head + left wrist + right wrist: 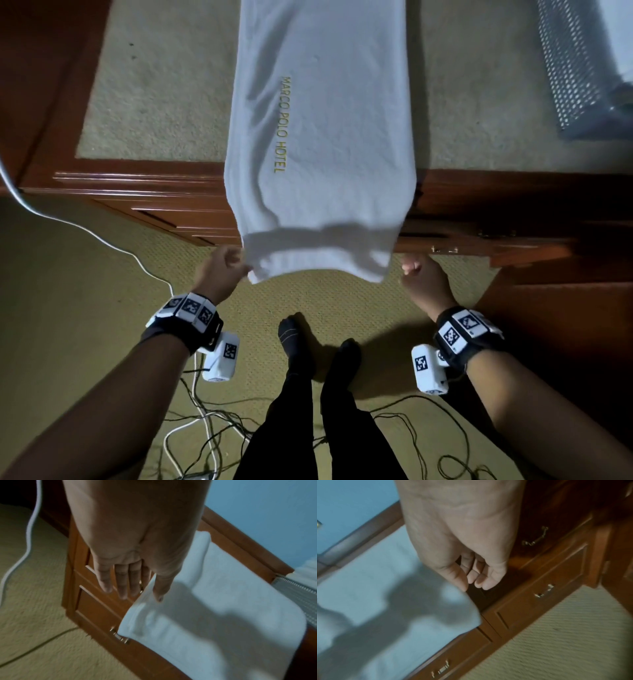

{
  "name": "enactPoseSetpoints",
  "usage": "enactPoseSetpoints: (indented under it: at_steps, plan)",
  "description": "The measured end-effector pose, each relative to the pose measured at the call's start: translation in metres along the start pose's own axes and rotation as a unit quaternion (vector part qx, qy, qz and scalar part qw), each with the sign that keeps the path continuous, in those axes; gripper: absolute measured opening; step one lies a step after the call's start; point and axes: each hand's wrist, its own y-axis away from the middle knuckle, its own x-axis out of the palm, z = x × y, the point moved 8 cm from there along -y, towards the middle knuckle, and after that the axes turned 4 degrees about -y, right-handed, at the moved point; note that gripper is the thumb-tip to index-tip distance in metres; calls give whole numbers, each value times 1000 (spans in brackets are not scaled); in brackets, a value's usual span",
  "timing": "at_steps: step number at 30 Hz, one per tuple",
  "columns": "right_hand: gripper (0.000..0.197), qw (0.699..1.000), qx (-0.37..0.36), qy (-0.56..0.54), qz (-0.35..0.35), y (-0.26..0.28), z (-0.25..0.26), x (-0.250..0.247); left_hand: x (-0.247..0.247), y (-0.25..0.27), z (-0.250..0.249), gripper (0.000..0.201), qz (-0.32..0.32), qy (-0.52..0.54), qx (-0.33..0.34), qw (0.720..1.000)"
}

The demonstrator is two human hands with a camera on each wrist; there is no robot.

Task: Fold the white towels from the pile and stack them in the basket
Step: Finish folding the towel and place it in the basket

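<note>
A white towel [322, 137] with gold lettering, folded into a long strip, lies on the desk top [154, 102]; its near end hangs over the front edge. My left hand [227, 269] is at the hanging end's left corner. In the left wrist view its fingers [122, 582] are straight beside the towel [214, 601] edge, with the thumb lying on the cloth. My right hand [416, 272] hangs just right of the other corner, loosely curled and holding nothing. Its thumb [457, 577] is against the towel [385, 588] edge. The perforated basket [568, 61] stands at the desk's back right.
Below the desk top, the wooden front [154, 202] has drawers with metal handles [544, 591]. A white cable [68, 219] and dark wires [205, 421] trail over the carpet around my feet [298, 342]. The basket's mesh wall [298, 595] stands just beyond the towel.
</note>
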Motion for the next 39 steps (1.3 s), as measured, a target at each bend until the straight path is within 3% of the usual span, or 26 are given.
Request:
enactPoseSetpoints:
  at_steps: [3,6,9,13,15,18,21,26,29,31,33,37,39]
  plan:
    - [33,991,-49,-109,-54,-13,47,-20,-51,-14,-42,33,-129,29,23,991]
    - [40,981,-51,-168,-87,-20,83,-26,-73,-30,-67,41,-177,120,18,977]
    - [44,968,-29,-220,-114,-21,87,-17,-67,-33,-66,48,-171,210,-2,963]
    - [44,957,-52,-247,-143,-22,86,-14,-59,-30,-67,52,-149,257,0,955]
    - [44,958,-55,-254,-124,-23,90,-13,-60,-32,-71,45,-125,251,12,960]
    - [29,970,-87,-220,-62,-23,97,-13,-55,-29,-79,34,-50,219,56,973]
    - [23,975,-104,-190,-46,-20,97,-31,-75,-23,-74,34,-69,179,81,978]
    - [16,966,-130,-217,-62,-9,114,-65,-107,3,-92,23,-58,280,114,951]
    - [16,952,-168,-244,-74,9,145,-98,-142,29,-131,14,-54,304,164,937]
    - [26,935,-191,-273,-120,25,177,-133,-176,43,-161,10,-60,318,200,925]
    - [15,911,-241,-308,-129,43,220,-171,-215,60,-196,13,-79,324,243,911]
    - [36,878,-327,-330,-117,88,308,-243,-294,113,-274,8,-94,336,309,885]
    - [21,855,-358,-356,-118,113,344,-279,-333,147,-307,5,-102,355,342,864]
